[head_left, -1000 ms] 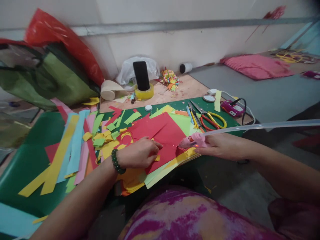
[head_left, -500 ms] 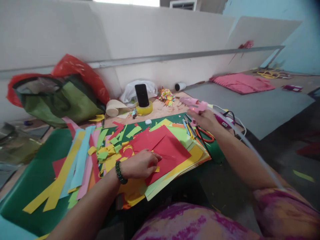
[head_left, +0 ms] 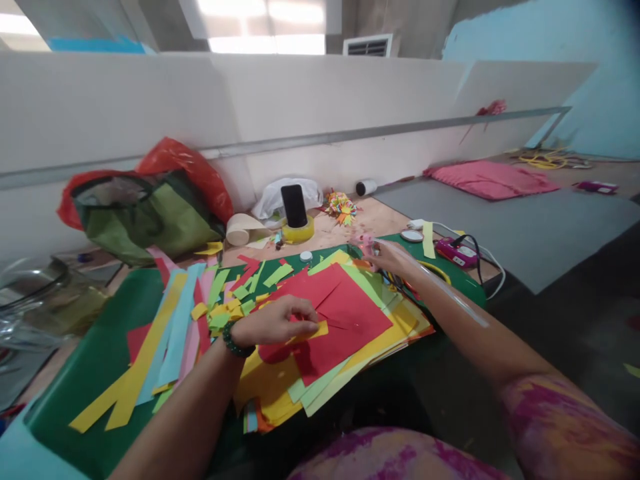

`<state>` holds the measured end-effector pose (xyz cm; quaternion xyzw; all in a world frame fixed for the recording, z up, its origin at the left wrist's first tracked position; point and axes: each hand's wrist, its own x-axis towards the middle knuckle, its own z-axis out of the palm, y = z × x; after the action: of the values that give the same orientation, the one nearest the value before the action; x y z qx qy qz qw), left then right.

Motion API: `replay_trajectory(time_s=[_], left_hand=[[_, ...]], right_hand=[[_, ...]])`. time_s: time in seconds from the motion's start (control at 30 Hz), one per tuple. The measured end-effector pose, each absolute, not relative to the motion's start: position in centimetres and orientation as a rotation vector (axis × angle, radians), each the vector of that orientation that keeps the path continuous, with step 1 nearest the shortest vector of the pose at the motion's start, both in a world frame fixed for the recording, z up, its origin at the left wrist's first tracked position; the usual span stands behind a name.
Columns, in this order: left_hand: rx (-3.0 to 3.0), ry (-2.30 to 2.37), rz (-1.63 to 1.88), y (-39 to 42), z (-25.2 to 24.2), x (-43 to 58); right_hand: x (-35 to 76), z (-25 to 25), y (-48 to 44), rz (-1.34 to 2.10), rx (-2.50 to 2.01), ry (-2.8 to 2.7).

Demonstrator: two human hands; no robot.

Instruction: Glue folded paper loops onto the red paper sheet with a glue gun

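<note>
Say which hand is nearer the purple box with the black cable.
Right. The right hand is to the left of the purple box, apart from it. The left hand is farther left, over the red paper, holding a yellow strip.

Red sheet (head_left: 353,303), yellow strip (head_left: 321,329)

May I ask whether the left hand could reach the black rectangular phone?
Probably, with stretching: only low coloured paper, a round white cap and a yellow tape roll separate the left hand from the phone.
</note>
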<state>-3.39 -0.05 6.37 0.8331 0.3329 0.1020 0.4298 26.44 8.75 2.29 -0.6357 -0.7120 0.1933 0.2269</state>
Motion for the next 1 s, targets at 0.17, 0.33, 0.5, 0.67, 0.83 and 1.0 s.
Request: replay_trajectory(time_s=[0.17,0.33,0.5,0.67,0.83,1.0], left_hand=[[1.815,0.881,0.437,-0.1,5.7,-2.8],[1.810,0.990,0.577,-0.4,4.5,-1.5],[1.750,1.001,0.695,-0.1,3.4,-0.9],[1.731,1.070,0.711,0.2,3.1,-1.0],[1.755,1.083,0.756,0.1,3.5,-1.2],[1.742,1.061,0.720,0.1,3.4,-1.4]], right_hand=[[27.5,2.3,4.7,0.151,-2.008,-1.860],[26.1,2.2,-1.6,0.211,-1.988,-1.851],[22.6,1.8,-4.9,0.463,-1.757,-2.234],[21.6,1.6,-4.1,0.553,-1.759,-2.369],[21.7,1.4,-3.8,0.637,-1.661,-2.380],[21.1,0.5,-3.8,0.792,-1.611,-2.171]])
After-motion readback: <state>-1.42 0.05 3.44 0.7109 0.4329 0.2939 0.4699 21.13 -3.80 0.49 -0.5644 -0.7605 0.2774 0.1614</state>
